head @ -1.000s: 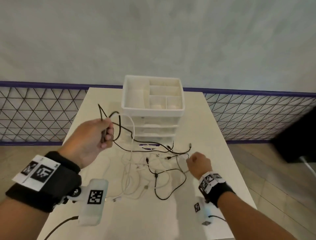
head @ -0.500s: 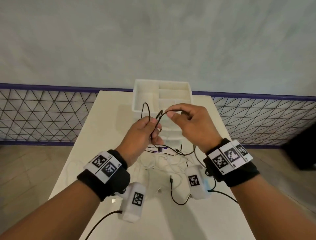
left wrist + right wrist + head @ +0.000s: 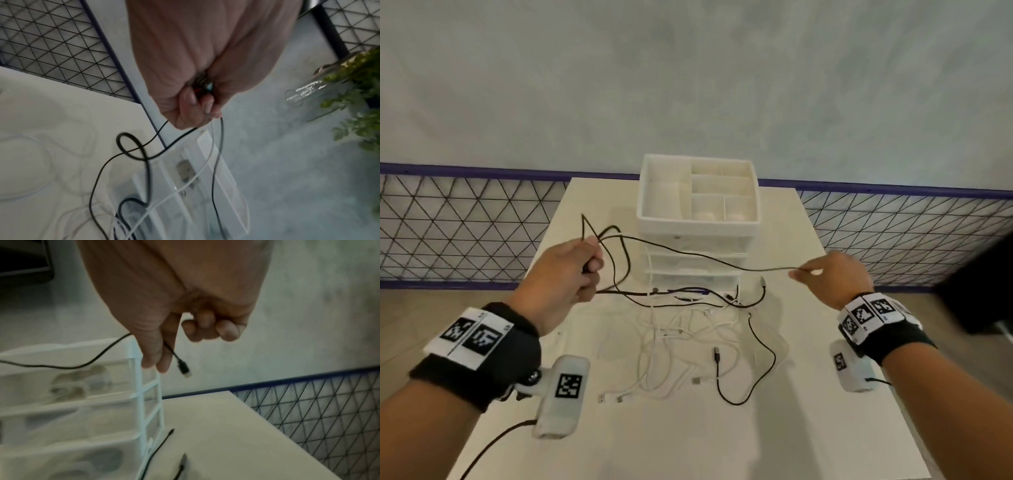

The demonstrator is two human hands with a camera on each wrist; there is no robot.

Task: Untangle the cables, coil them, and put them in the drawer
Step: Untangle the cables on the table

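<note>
A black cable (image 3: 688, 253) stretches in the air between both hands, in front of the white drawer unit (image 3: 698, 226). My left hand (image 3: 575, 270) grips loops of it (image 3: 133, 146) in a fist, at the left. My right hand (image 3: 822, 274) pinches the cable near its plug end (image 3: 184, 368) between thumb and forefinger, at the right. Below, a tangle of white cables (image 3: 674, 346) and another black cable (image 3: 753, 359) lies on the white table (image 3: 825, 428). A white cable (image 3: 185, 183) also runs up towards my left hand.
The drawer unit has an open top tray with compartments (image 3: 722, 185) and clear drawers (image 3: 72, 402) below. A wire mesh fence (image 3: 465, 229) runs behind the table. A green plant (image 3: 362, 100) shows in the left wrist view. Black furniture (image 3: 983, 287) stands at the right.
My hands were close together in front of the drawer unit; they have now moved apart, drawing the black cable out between them. The left hand went left, the right hand went right.
</note>
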